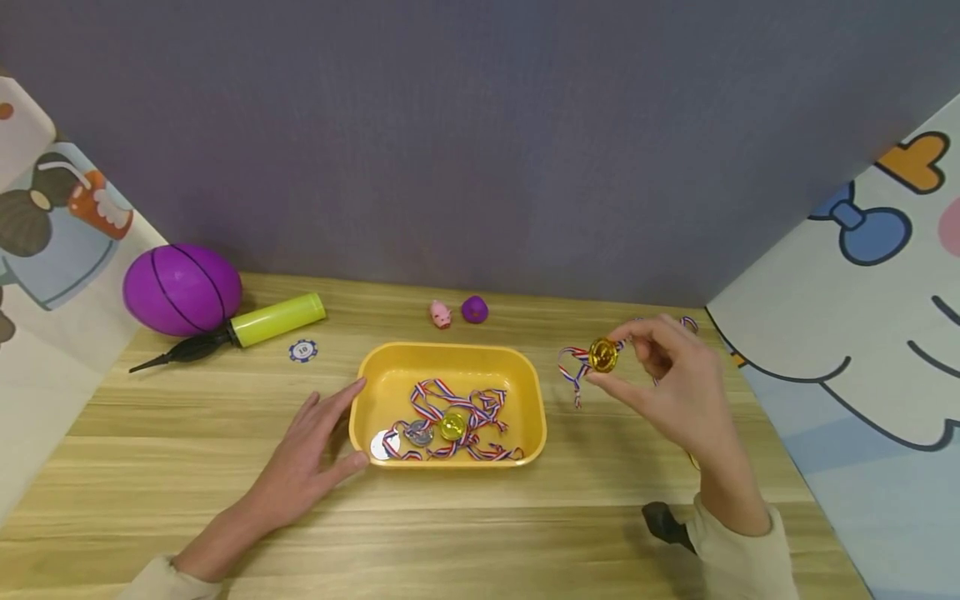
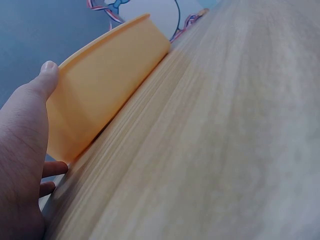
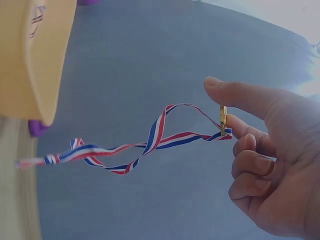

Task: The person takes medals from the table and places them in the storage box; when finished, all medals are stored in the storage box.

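Right hand [image 1: 675, 375]: I see it pinching a gold medal [image 1: 602, 354], right of centre, ribbon [image 3: 150, 142] trailing.
Left hand [image 1: 315, 450]: fingers straight, steadying the yellow tray [image 1: 525, 375].
Progress: I judge several medals [image 1: 442, 425] are in the tray; this one remains outside.

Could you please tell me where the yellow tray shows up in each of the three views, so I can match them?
Head: the yellow tray sits centre, on the table, left hand against its left wall.
Left wrist: its outer wall fills the upper left, thumb on the rim.
Right wrist: only a corner shows at the upper left edge.
Shared landmark: the striped ribbon of the gold medal.
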Available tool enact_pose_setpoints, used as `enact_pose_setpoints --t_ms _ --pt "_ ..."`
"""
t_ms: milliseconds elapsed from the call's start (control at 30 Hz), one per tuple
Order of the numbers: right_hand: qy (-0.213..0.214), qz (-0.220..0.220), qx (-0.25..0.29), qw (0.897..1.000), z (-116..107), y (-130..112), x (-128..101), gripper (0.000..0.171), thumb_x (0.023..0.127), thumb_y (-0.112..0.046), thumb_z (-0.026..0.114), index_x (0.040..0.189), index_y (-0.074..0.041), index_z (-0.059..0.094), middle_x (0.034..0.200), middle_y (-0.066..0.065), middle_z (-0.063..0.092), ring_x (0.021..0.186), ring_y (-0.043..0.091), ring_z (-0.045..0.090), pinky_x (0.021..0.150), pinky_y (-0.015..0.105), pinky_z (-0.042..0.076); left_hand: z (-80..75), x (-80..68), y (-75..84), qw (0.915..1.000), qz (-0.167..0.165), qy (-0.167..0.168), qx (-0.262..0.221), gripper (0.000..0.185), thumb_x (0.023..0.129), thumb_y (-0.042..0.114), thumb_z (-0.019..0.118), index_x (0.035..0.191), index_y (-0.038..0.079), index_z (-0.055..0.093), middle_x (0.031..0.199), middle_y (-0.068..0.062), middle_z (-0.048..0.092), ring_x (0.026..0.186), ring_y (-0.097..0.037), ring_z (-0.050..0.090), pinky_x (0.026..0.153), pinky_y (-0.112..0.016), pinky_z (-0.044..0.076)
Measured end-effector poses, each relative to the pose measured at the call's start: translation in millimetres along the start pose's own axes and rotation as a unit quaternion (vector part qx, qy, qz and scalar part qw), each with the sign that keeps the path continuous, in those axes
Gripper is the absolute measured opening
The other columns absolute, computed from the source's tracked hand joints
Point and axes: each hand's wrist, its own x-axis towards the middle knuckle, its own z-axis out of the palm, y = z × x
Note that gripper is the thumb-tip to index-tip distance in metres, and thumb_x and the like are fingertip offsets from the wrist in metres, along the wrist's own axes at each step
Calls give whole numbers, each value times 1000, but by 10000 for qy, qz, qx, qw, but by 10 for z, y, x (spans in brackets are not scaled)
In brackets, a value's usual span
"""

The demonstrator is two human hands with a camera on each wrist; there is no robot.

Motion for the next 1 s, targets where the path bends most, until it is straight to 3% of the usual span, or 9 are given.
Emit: enact_pose_setpoints --t_ms 267,533,800,1000 --pt "67 -245 494 9985 60 -210 120 56 57 1 109 104 -10 81 79 1 46 64 11 35 55 21 29 -1 2 -8 10000 -25 -25 -6 93 102 42 79 178 23 28 170 -14 50 153 -45 48 140 -46 4" --pt "-113 -557 1001 9934 241 -316 94 56 58 4 107 107 -9 81 78 2 46 64 13 36 52 24 30 0 0 -12 10000 -15 -33 51 94 102 43 79 178 23 28 171 -15 50 153 -45 47 140 -45 4" --pt "-720 -208 816 9938 443 -242 20 48 67 -8 108 105 -18 80 79 -4 46 71 12 41 57 22 34 -7 3 4 10000 -62 -62 4 93 102 42 78 178 23 27 171 -15 49 154 -45 46 140 -46 3" --pt "-1163 -70 512 9919 605 -175 -102 48 68 -14 108 106 -18 79 80 -11 45 73 9 43 62 21 37 4 -7 -9 10000 -36 -31 22 93 102 42 78 178 23 27 171 -15 49 154 -45 47 140 -45 3"
